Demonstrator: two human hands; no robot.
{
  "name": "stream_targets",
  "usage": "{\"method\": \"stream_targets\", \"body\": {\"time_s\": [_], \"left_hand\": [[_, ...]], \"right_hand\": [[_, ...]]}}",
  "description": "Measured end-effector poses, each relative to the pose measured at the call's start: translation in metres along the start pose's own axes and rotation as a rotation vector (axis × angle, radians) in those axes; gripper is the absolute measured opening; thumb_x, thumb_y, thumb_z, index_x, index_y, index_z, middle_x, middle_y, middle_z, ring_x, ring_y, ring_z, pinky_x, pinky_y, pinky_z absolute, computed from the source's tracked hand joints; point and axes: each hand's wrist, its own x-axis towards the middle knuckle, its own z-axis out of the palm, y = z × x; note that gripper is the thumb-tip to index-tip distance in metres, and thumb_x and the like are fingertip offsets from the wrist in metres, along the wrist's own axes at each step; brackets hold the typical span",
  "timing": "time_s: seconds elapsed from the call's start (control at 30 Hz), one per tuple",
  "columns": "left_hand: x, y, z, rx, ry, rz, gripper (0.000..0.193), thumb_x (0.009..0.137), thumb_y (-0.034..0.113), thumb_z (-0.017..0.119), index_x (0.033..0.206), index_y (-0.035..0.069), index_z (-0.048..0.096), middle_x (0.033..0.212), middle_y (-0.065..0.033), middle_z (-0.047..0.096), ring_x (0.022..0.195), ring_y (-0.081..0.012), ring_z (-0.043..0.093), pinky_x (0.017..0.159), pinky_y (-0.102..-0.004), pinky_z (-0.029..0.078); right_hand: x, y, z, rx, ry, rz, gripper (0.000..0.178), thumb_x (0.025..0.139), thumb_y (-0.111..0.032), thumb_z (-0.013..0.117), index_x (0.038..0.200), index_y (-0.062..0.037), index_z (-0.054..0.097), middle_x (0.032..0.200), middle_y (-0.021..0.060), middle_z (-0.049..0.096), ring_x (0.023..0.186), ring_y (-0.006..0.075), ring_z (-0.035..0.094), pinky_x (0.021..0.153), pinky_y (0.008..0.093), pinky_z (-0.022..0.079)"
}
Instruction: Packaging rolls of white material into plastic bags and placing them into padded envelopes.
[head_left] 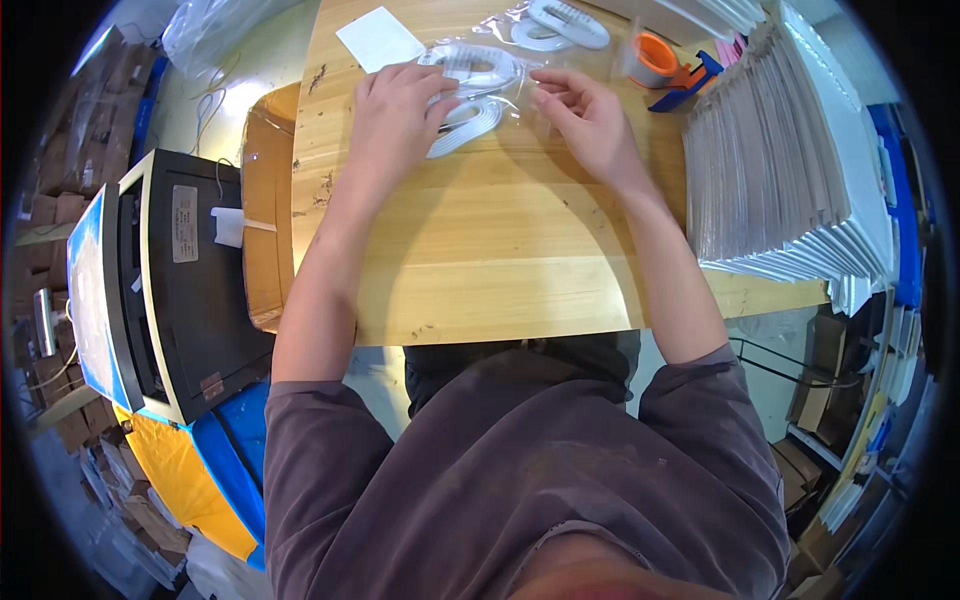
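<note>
Two coils of flat white cord lie near the far edge of the wooden table (480, 235), between my hands. My left hand (398, 115) is at the left side of the upper coil (470, 66), its fingers and thumb closed on the coil's edge. Just below it lies the lower coil (470, 128), partly under my left thumb. A clear plastic bag (518, 98) reaches from the coils to my right hand (592, 125). My right fingers are curled, with thumb and forefinger pinching the bag's edge. Another white coil (565, 24) lies farther back.
A white card (380, 40) lies at the far left of the table. An orange and blue tape dispenser (680, 75) stands right of my right hand. A tall stack of white flat packs (770, 150) lines the right side. An open cardboard box (268, 210) adjoins the left edge.
</note>
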Motion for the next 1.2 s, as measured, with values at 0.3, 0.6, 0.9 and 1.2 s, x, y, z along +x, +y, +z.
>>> {"method": "stream_targets", "body": {"time_s": [0.3,0.6,0.9,1.2], "left_hand": [[0.011,0.008,-0.008,-0.304,0.087,-0.041,0.021,0.087,0.020,0.072,0.105,0.011,0.074,0.105,-0.0024,0.072,0.098,-0.0248,0.063,0.091,-0.0363,0.048],[0.006,0.023,-0.015,-0.155,-0.082,-0.088,0.025,0.088,0.018,0.067,0.112,0.013,0.072,0.109,-0.0027,0.071,0.103,-0.0243,0.061,0.092,-0.0396,0.048],[0.001,0.028,-0.003,0.018,-0.077,-0.035,0.033,0.090,0.021,0.067,0.122,0.014,0.070,0.126,-0.0064,0.067,0.112,-0.0273,0.060,0.109,-0.0426,0.037],[0.005,0.020,-0.011,-0.228,-0.054,-0.115,0.038,0.096,0.022,0.064,0.134,0.015,0.063,0.131,-0.0093,0.064,0.109,-0.0278,0.062,0.109,-0.0466,0.039]], "right_hand": [[0.006,0.029,0.002,-0.818,0.261,-0.480,0.044,0.093,-0.028,0.070,0.132,-0.0083,0.065,0.100,0.0031,0.068,0.092,0.0208,0.058,0.077,0.0328,0.048],[0.031,0.040,0.002,-0.867,0.236,-0.328,0.042,0.094,-0.027,0.068,0.131,-0.0083,0.065,0.100,0.0040,0.068,0.083,0.0235,0.061,0.073,0.0374,0.048],[0.051,0.023,-0.009,-0.162,0.643,-0.582,0.020,0.098,-0.017,0.063,0.111,-0.0025,0.067,0.087,0.0063,0.066,0.070,0.0225,0.059,0.065,0.0339,0.049],[0.013,-0.029,-0.005,0.657,0.462,-0.219,0.018,0.105,-0.016,0.055,0.112,-0.0017,0.063,0.077,0.0048,0.062,0.057,0.0146,0.051,0.054,0.0264,0.043]]}}
